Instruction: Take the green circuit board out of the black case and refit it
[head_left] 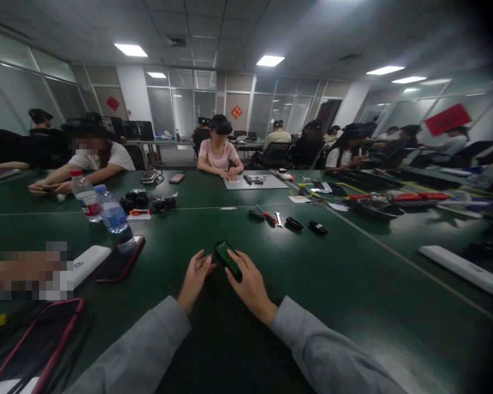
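Over the green table, my right hand (pixel 250 283) grips a small green circuit board (pixel 224 252) that appears to sit in a black casing. The thumb and fingers lie along its right side and lower end. My left hand (pixel 194 278) is just left of the board, its fingers loosely bent and apart, with nothing visible in them. Beyond the board lie a red-and-black screwdriver (pixel 267 216), a small silver wrench (pixel 278 220), and black casing-like pieces (pixel 294 223), whose exact kind I cannot make out.
Two plastic bottles (pixel 114 212), a phone (pixel 120 259) and a white bar-shaped case (pixel 88 264) stand or lie to the left. Another person's hand (pixel 24 271) is beside them. Opposite sits a person at a grey mat (pixel 258 184). Wires and red-handled tools (pixel 419 196) lie right.
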`<move>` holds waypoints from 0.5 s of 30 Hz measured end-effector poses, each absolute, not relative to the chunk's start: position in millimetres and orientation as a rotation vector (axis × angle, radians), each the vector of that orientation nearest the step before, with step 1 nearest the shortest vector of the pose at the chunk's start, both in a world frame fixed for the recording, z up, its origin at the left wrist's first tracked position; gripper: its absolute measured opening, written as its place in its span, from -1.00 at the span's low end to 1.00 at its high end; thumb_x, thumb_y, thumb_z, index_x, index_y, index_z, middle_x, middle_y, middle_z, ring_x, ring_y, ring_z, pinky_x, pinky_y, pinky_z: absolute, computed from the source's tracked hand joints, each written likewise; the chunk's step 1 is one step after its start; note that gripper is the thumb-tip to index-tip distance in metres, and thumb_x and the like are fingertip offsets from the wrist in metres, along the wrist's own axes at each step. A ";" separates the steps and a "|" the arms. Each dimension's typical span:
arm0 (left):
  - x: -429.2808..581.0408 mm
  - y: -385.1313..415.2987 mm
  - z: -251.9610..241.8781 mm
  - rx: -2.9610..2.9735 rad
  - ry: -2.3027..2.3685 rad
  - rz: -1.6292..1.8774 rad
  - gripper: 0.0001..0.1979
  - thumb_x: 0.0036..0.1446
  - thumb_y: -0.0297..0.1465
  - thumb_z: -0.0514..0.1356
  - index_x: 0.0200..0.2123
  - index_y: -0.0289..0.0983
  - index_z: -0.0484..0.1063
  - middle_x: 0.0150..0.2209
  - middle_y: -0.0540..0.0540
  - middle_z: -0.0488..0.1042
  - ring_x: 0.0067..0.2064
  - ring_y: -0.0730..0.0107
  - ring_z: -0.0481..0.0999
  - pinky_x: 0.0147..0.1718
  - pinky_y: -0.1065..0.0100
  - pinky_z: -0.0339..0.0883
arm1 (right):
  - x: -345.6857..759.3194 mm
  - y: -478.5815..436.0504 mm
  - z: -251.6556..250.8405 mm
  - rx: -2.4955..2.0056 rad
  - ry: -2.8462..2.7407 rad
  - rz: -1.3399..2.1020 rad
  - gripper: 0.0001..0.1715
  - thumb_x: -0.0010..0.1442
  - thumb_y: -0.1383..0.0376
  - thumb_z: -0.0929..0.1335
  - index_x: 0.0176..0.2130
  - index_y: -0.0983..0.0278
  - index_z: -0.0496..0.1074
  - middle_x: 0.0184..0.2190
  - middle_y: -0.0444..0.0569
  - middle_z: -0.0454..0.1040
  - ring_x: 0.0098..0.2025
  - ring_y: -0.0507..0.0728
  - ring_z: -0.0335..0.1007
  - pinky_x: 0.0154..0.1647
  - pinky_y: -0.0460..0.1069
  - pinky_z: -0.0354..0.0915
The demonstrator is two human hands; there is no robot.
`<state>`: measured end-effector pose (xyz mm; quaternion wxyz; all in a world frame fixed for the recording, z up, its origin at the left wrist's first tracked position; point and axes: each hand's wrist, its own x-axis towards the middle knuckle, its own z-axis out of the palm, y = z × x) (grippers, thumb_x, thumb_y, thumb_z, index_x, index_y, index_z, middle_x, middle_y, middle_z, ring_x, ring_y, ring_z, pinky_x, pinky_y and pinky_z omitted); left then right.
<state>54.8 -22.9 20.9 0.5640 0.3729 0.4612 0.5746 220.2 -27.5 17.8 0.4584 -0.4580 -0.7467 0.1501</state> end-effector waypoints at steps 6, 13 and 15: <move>58.8 -19.2 14.3 0.832 0.984 1.368 -0.50 -0.04 -0.28 0.26 -0.01 -0.24 0.24 -0.03 -0.23 0.39 -0.10 0.25 0.47 -0.17 0.26 0.38 | 203.7 -35.2 19.9 -1.014 -1.906 0.466 -0.32 0.13 0.24 0.28 0.21 0.07 0.02 0.10 -0.06 0.18 0.14 0.20 0.09 0.17 0.24 0.06; 47.9 -15.3 11.6 0.726 0.883 1.387 -0.60 0.00 -0.30 0.23 -0.05 -0.18 0.30 -0.06 -0.16 0.42 -0.18 0.37 0.50 -0.18 0.30 0.39 | 211.4 -31.1 18.5 -1.028 -1.566 0.937 -0.30 0.14 0.10 0.28 0.20 0.14 -0.03 0.11 0.00 0.16 0.14 0.15 0.11 0.18 0.18 0.07; 45.9 -13.1 10.5 0.694 0.850 1.407 -0.60 0.00 -0.34 0.23 -0.04 -0.16 0.30 -0.06 -0.14 0.42 -0.16 0.39 0.50 -0.14 0.32 0.37 | 212.4 -25.5 15.0 -1.022 -1.406 1.222 -0.36 0.15 0.04 0.25 0.16 0.14 0.03 0.02 0.01 0.26 0.04 0.14 0.26 0.06 0.17 0.23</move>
